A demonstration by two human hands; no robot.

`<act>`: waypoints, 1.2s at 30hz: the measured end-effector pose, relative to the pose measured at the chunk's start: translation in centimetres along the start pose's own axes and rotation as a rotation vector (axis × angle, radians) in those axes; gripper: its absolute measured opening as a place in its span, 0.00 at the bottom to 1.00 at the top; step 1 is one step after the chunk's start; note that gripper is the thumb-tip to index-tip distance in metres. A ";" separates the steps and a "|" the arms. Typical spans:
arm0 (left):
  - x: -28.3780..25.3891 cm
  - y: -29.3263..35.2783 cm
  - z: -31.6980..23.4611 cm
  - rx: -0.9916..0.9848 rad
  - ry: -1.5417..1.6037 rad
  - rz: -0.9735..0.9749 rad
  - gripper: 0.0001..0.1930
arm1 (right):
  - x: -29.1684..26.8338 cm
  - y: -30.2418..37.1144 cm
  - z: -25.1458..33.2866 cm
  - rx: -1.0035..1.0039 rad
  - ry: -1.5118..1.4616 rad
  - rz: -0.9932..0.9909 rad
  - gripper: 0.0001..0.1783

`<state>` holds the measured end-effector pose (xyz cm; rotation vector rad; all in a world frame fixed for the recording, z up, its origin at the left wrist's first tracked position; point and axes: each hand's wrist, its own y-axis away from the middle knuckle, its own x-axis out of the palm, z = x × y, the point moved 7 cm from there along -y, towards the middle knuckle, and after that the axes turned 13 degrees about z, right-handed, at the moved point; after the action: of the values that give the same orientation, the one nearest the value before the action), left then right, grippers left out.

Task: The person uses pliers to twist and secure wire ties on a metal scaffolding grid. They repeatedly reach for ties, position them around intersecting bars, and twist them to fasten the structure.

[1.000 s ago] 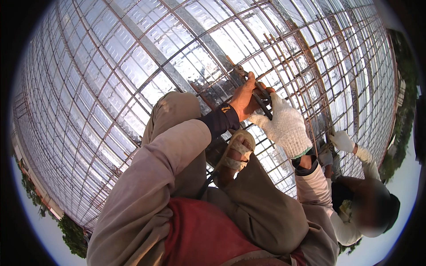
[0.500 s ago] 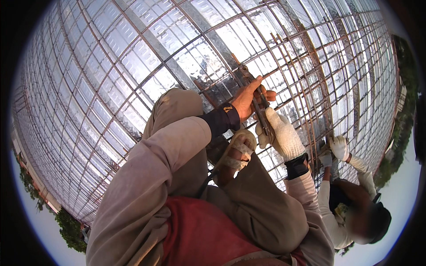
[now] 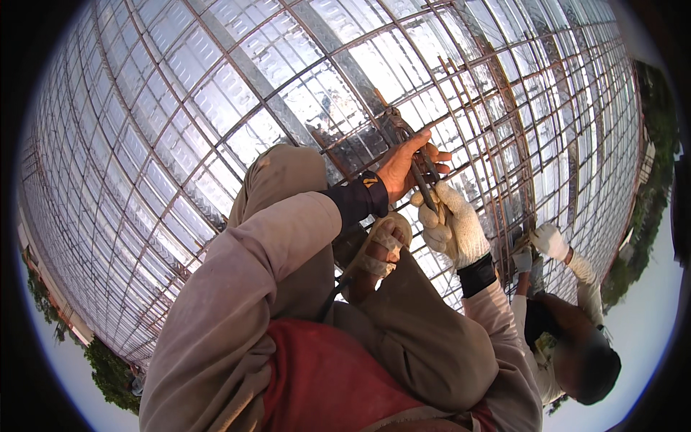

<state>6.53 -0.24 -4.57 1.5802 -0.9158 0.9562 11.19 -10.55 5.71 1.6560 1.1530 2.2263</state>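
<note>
A pair of dark metal pincers [image 3: 423, 186] slants across the rebar mesh [image 3: 266, 99], its head at a bar crossing beyond my hands. My right hand [image 3: 452, 229], in a pale knitted glove, has its fingers wrapped round the lower handles. Bare, with a dark band at the wrist, my left hand [image 3: 397, 171] is closed about the upper part of the pincers, its thumb on the near side and fingertips showing past the handles. Its palm is hidden, so any wire inside it cannot be seen. Below my left hand is my sandalled foot [image 3: 381, 255].
Shiny ribbed metal decking [image 3: 317, 101] lies under the mesh. Loose upright-looking rusty bars [image 3: 468, 108] run just right of my hands. Close at the right, a co-worker's gloved hand [image 3: 551, 241] is at the mesh, that person's dark-capped head [image 3: 586, 363] bent low.
My right hand's fingers have curled tighter round the pincer handles and the hand has turned and dropped slightly. The left hand has barely shifted. The co-worker's head has moved a little lower.
</note>
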 end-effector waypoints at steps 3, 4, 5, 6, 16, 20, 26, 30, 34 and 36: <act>-0.7 0.3 0.2 0.007 -0.039 -0.021 0.23 | -0.2 0.2 1.1 -0.093 0.524 -0.325 0.32; -0.5 0.3 0.1 0.013 -0.029 -0.015 0.23 | 0.2 0.4 2.1 -0.109 0.770 -0.383 0.33; -0.6 0.5 0.0 0.000 -0.035 -0.032 0.23 | 1.1 0.5 3.4 -0.100 1.096 -0.423 0.36; -0.5 0.6 0.0 -0.013 -0.037 -0.044 0.23 | 3.7 0.9 4.9 -0.277 1.681 -0.465 0.42; 1.3 -0.5 0.0 -0.111 -0.143 0.022 0.37 | 2.8 -0.8 13.4 0.149 2.621 -0.498 0.21; 0.8 -0.8 -0.4 -0.121 -0.221 0.104 0.41 | 1.0 -2.7 18.8 0.046 2.742 -0.193 0.21; 0.1 -0.3 -0.2 -0.103 -0.251 0.045 0.42 | 0.6 -3.8 19.3 0.132 2.609 -0.110 0.18; 0.0 0.0 -0.5 -0.097 -0.208 -0.011 0.40 | -0.5 -0.8 12.0 0.542 1.348 -0.278 0.27; 0.6 0.1 -0.2 -0.053 -0.127 0.023 0.37 | 0.0 0.5 4.9 0.298 0.448 -0.106 0.30; 0.6 0.2 -0.1 -0.071 -0.126 0.034 0.36 | -0.1 0.7 4.0 0.272 0.489 -0.176 0.32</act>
<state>6.61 -0.27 -3.98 1.5824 -1.0554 0.8455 14.91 -9.08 6.48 1.0423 1.7038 2.5185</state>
